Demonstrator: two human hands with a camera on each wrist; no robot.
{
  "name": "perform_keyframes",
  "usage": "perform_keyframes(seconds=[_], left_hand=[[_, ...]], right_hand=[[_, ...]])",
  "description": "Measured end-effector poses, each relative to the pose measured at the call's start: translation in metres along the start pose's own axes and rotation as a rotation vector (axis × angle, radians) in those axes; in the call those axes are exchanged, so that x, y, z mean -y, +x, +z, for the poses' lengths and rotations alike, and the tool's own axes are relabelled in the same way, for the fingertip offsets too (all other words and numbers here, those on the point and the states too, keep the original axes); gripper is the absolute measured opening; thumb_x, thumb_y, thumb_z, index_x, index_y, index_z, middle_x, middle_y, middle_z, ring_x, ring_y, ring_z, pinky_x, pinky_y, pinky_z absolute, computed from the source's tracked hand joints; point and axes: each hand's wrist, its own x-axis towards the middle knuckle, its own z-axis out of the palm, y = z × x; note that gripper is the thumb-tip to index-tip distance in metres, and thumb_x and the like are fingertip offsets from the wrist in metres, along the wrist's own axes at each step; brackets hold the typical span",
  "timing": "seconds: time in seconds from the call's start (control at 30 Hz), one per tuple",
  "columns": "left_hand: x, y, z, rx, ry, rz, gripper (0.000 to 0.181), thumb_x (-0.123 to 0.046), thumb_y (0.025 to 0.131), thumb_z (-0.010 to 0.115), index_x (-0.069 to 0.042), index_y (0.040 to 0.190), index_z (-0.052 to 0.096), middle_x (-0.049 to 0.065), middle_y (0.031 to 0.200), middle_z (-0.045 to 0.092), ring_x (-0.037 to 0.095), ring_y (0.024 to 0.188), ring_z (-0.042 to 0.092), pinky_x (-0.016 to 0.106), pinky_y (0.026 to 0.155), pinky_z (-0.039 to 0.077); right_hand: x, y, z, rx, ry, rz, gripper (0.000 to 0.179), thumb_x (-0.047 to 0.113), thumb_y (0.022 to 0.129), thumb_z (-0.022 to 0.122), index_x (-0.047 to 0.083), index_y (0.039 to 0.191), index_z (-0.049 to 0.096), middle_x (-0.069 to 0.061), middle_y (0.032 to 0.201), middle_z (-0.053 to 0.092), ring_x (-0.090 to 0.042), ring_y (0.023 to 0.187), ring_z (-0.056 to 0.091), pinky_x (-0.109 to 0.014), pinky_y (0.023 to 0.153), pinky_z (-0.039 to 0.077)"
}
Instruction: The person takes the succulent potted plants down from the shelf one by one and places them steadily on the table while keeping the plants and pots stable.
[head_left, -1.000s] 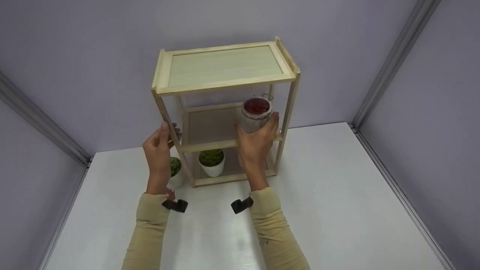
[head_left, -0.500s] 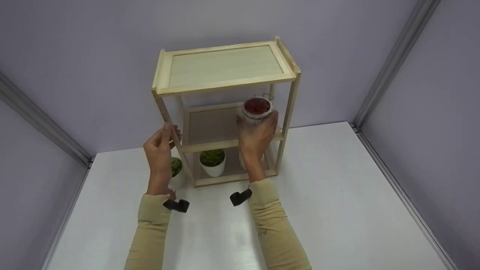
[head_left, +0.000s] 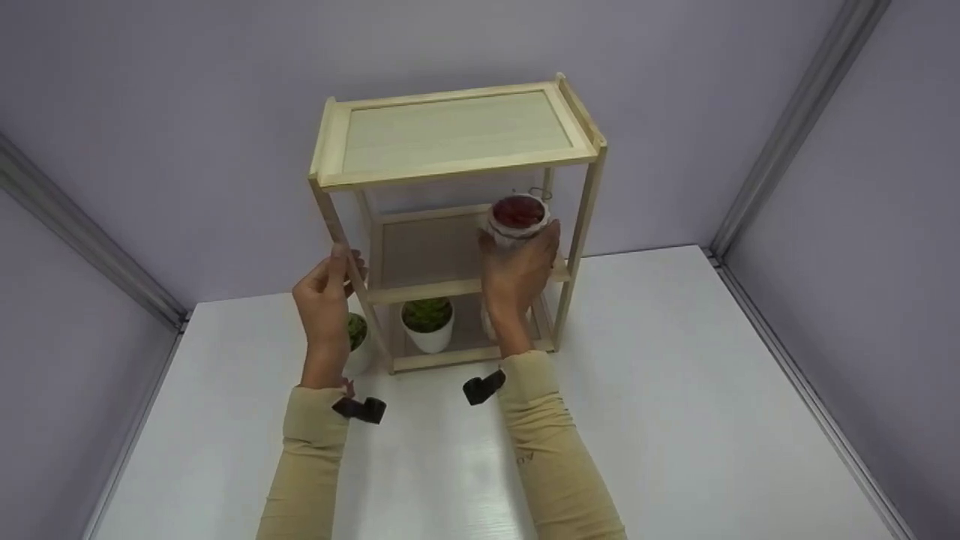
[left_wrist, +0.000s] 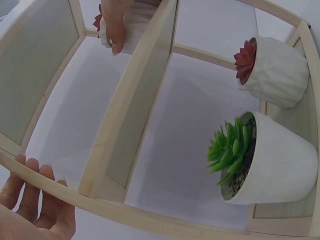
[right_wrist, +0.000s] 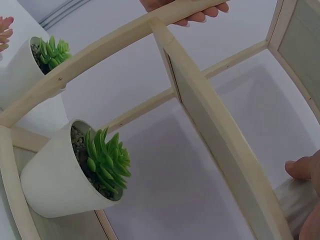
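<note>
On my feed the shelf rack (head_left: 424, 291) looks like bare wood, matt and smooth, its top panel (head_left: 457, 131) faintly grained. I read the round pot (left_wrist: 287, 160) as smooth matt plastic, its green plant (left_wrist: 232, 150) as waxy plastic over rough grit (left_wrist: 242, 177). The faceted pot (left_wrist: 280, 72) has a rippled, dull surface; the held pot (left_wrist: 136, 29) also looks matt. I see creased cloth sleeves (head_left: 307, 454), a smooth glossy tabletop (head_left: 660, 360) catching light, matt walls (head_left: 187, 135) and dull metal rails (head_left: 799, 135).
</note>
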Motion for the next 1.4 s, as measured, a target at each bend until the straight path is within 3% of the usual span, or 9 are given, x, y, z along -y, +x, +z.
perform_keyframes(seconds=[0.13,0.37,0.53,0.63,0.77,0.97,1.2,1.4], left_hand=[[0.0002,-0.0001,-0.0007,-0.003,0.011,-0.002,0.038,-0.035,0.109,0.059,-0.006,0.097,0.081,0.002,0.097,0.075,0.033,0.11,0.067,0.049,0.105,0.054],[0.0009,0.0003,-0.0005,0.014,-0.014,-0.024,0.044,-0.039,0.108,0.06,-0.001,0.095,0.079,0.004,0.103,0.075,0.033,0.115,0.066,0.051,0.111,0.052],[0.0011,0.0001,-0.0008,0.003,-0.012,-0.021,0.041,-0.04,0.107,0.061,-0.006,0.096,0.08,0.021,0.11,0.072,0.036,0.114,0.066,0.051,0.109,0.053],[0.001,0.0001,-0.0015,0.0,-0.011,-0.026,0.04,-0.041,0.107,0.061,-0.006,0.098,0.081,0.02,0.108,0.072,0.033,0.111,0.067,0.05,0.108,0.054],[0.0003,0.0008,-0.0017,0.014,-0.001,-0.032,0.041,-0.042,0.107,0.061,-0.006,0.1,0.08,0.009,0.104,0.074,0.034,0.113,0.068,0.05,0.11,0.053],[0.0,0.0029,-0.0028,0.028,0.013,-0.038,0.042,-0.042,0.106,0.062,-0.006,0.099,0.08,0.023,0.109,0.071,0.034,0.113,0.07,0.045,0.108,0.056],[-0.0006,0.0028,-0.0032,0.032,0.022,-0.062,0.044,-0.044,0.105,0.062,-0.004,0.102,0.08,0.009,0.106,0.075,0.034,0.116,0.069,0.048,0.11,0.054],[-0.0033,0.0012,-0.0025,0.039,0.039,-0.058,0.053,-0.044,0.105,0.063,0.007,0.101,0.076,0.024,0.114,0.072,0.035,0.115,0.071,0.043,0.107,0.057]], right_hand=[[-0.0001,0.0003,-0.0003,-0.001,-0.015,-0.006,0.111,0.034,0.082,0.092,-0.007,0.162,0.027,-0.027,0.162,0.041,-0.042,0.151,0.044,-0.056,0.122,0.042],[-0.0007,0.0019,-0.0018,0.006,0.009,-0.012,0.107,0.033,0.083,0.089,-0.007,0.161,0.028,-0.028,0.161,0.042,-0.042,0.15,0.045,-0.055,0.122,0.042],[-0.0014,0.0033,-0.0023,0.0,0.004,-0.028,0.104,0.032,0.082,0.09,-0.008,0.16,0.032,-0.028,0.159,0.046,-0.043,0.146,0.049,-0.055,0.12,0.045],[-0.0017,0.0034,-0.002,-0.01,-0.006,-0.033,0.103,0.032,0.081,0.091,-0.008,0.159,0.035,-0.029,0.157,0.048,-0.043,0.145,0.051,-0.055,0.119,0.046],[-0.0029,0.0035,-0.0021,-0.024,-0.015,-0.044,0.102,0.032,0.08,0.091,-0.008,0.157,0.037,-0.028,0.156,0.051,-0.042,0.144,0.053,-0.055,0.118,0.047],[-0.0041,0.0053,-0.0027,-0.023,0.0,-0.064,0.102,0.031,0.08,0.092,-0.009,0.156,0.038,-0.028,0.154,0.052,-0.042,0.142,0.054,-0.055,0.118,0.046],[-0.0059,0.0076,-0.0033,-0.013,0.011,-0.073,0.101,0.031,0.079,0.092,-0.01,0.155,0.039,-0.028,0.151,0.054,-0.042,0.141,0.054,-0.055,0.118,0.046],[-0.0058,0.0098,-0.0051,-0.014,0.066,-0.099,0.098,0.028,0.079,0.091,-0.011,0.154,0.04,-0.028,0.146,0.058,-0.042,0.135,0.059,-0.056,0.112,0.05]])
